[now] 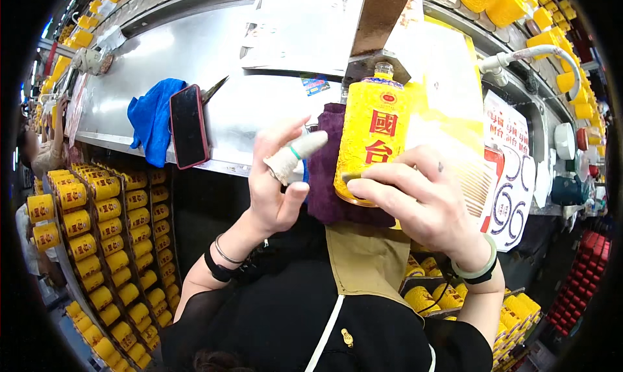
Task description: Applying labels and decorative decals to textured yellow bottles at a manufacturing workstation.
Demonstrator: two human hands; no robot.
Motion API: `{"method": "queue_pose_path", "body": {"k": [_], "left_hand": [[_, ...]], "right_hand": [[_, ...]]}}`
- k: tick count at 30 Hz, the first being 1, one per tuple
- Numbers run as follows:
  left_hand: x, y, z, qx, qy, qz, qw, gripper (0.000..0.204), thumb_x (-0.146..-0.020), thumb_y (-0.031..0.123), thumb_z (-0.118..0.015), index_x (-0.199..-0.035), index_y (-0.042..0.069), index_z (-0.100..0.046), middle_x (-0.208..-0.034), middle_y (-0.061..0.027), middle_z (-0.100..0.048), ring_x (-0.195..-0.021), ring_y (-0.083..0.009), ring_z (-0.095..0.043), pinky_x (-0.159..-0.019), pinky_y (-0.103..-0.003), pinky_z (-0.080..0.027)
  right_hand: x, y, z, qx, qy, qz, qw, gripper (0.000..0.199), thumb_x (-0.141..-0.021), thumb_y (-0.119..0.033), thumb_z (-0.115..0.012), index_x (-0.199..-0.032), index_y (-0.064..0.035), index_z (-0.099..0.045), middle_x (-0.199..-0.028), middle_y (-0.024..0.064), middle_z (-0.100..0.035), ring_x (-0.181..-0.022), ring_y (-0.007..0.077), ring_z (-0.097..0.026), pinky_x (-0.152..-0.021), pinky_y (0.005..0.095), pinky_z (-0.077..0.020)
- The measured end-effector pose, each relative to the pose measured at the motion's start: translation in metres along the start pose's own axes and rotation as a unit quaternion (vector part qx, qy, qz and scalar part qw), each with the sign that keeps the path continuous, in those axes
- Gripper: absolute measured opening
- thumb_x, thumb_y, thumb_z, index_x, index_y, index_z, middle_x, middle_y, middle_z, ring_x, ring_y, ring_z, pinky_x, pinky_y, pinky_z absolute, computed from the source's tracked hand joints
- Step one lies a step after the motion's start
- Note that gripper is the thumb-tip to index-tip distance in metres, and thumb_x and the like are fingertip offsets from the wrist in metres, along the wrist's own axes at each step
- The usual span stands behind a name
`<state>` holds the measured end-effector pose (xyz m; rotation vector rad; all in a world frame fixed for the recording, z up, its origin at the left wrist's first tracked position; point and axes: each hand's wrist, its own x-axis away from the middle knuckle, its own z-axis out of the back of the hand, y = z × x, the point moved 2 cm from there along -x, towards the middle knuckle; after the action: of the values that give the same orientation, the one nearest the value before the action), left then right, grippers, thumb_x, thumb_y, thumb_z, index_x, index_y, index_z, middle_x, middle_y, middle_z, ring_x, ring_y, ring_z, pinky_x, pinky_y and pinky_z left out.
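A yellow bottle (371, 122) with large red characters and a clear glass neck lies on a dark purple cloth (322, 177), its neck pointing away from me. My right hand (425, 200) holds its lower right side, thumb and fingertips on the front near the base. Left of the bottle, my left hand (280, 177) is raised with its fingers apart and nothing in it. White wrapping and a pale finger cot (305, 145) with a green band cover one of its fingers. The cloth hides the bottle's underside.
A phone (189, 126) and a blue cloth (156, 120) lie at the bench's left edge. A brown post (383, 21) rises behind the bottle. White papers (295, 28) lie at the back; a curved pipe (538, 52) is right. Racks of yellow bottles (110, 210) stand left.
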<state>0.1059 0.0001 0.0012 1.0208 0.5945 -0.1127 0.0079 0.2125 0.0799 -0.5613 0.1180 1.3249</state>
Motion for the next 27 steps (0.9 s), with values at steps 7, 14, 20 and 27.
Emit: {"method": "queue_pose_path", "body": {"k": [7,14,20,27], "left_hand": [[-0.076,-0.082,0.038,-0.225,0.032,0.006,0.974,0.046,-0.094,0.006,-0.070,-0.139,0.003,-0.060,-0.129,-0.0160,-0.071,-0.121,-0.0304,-0.067,-0.104,-0.042,-0.050],[-0.137,-0.161,0.022,-0.329,-0.123,-0.030,0.936,0.045,-0.089,-0.002,-0.065,-0.134,0.004,-0.065,-0.114,-0.0228,-0.069,-0.106,-0.0386,-0.066,-0.094,-0.045,-0.052],[-0.144,-0.169,0.014,-0.365,-0.122,-0.023,0.923,0.044,-0.086,-0.001,-0.067,-0.129,0.002,-0.067,-0.104,-0.0190,-0.071,-0.099,-0.0368,-0.068,-0.089,-0.045,-0.053],[-0.133,-0.139,0.016,-0.256,-0.070,-0.014,0.964,0.042,-0.086,-0.002,-0.070,-0.127,0.007,-0.071,-0.087,-0.0085,-0.069,-0.073,-0.0229,-0.064,-0.075,-0.039,-0.053]], "right_hand": [[-0.018,0.034,0.030,0.178,0.194,-0.162,0.951,0.033,-0.086,0.006,-0.070,-0.117,-0.0022,-0.068,-0.102,0.0128,-0.070,-0.090,0.0311,-0.064,-0.081,0.0382,-0.0514],[0.021,0.017,0.008,0.001,0.252,-0.250,0.935,0.030,-0.088,0.005,-0.073,-0.117,-0.0012,-0.068,-0.103,0.0131,-0.070,-0.090,0.0248,-0.069,-0.083,0.0330,-0.0542],[0.058,0.013,0.001,-0.039,0.241,-0.316,0.917,0.029,-0.093,0.002,-0.071,-0.121,-0.0006,-0.066,-0.108,0.0088,-0.067,-0.100,0.0181,-0.064,-0.092,0.0304,-0.0500],[0.069,0.018,-0.015,-0.216,0.319,-0.346,0.855,0.038,-0.101,0.002,-0.061,-0.137,0.0023,-0.050,-0.119,0.0101,-0.060,-0.110,0.0145,-0.059,-0.099,0.0285,-0.0458]]}}
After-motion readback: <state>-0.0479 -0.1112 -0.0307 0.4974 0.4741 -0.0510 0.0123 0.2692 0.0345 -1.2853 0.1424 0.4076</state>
